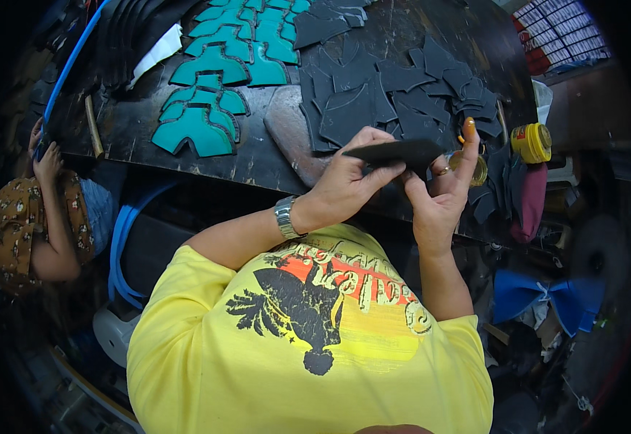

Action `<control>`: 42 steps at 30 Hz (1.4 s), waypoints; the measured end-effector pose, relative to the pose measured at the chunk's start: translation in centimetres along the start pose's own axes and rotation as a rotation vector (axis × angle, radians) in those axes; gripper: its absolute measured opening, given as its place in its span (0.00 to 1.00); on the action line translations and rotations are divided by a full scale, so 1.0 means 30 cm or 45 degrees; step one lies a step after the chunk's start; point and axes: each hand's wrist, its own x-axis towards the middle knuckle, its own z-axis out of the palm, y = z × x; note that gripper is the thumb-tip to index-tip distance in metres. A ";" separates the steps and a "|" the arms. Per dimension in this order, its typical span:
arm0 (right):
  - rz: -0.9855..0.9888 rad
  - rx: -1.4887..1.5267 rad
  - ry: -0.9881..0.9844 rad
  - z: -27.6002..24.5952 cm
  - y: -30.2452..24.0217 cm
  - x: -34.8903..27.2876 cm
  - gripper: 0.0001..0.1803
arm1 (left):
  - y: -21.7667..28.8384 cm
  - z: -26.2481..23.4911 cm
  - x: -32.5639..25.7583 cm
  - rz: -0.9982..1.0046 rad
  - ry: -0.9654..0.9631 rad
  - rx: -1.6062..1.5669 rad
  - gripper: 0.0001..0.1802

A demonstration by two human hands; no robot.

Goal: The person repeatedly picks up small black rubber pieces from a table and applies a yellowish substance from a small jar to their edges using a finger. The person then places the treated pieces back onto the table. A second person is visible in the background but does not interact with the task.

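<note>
Both my hands hold a thin dark grey sheet piece (395, 150), tilted nearly edge-on, over the table's near edge. My left hand (337, 181) pinches its left end between thumb and fingers. My right hand (442, 195) grips the right end, with the index finger raised and a yellow-orange smear on its tip. Close behind that hand sits a small container (479, 172) with yellowish contents, partly hidden by the fingers. Beyond the sheet lies a loose pile of similar dark grey cut pieces (359, 112). A smooth greyish slab (286, 134) lies left of the pile.
Teal pieces with black edges (192, 130) lie in overlapping rows on the dark table (257, 163). A yellow tub (532, 143) and maroon cloth (532, 202) are at the right edge. At far left, a co-worker (48, 224) handles a blue strip (66, 69). Blue sheets (547, 298) lie lower right.
</note>
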 end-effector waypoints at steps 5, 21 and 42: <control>-0.086 -0.208 -0.155 -0.012 -0.002 0.030 0.54 | 0.073 -0.171 -0.010 -0.200 -0.103 0.370 0.11; -0.177 -0.370 -0.124 -0.015 0.028 0.047 0.50 | -0.132 -0.574 0.397 -0.073 0.645 0.735 0.23; -0.037 -0.328 -0.248 -0.018 0.069 0.016 0.41 | -0.188 -0.586 0.540 -0.542 0.523 1.741 0.32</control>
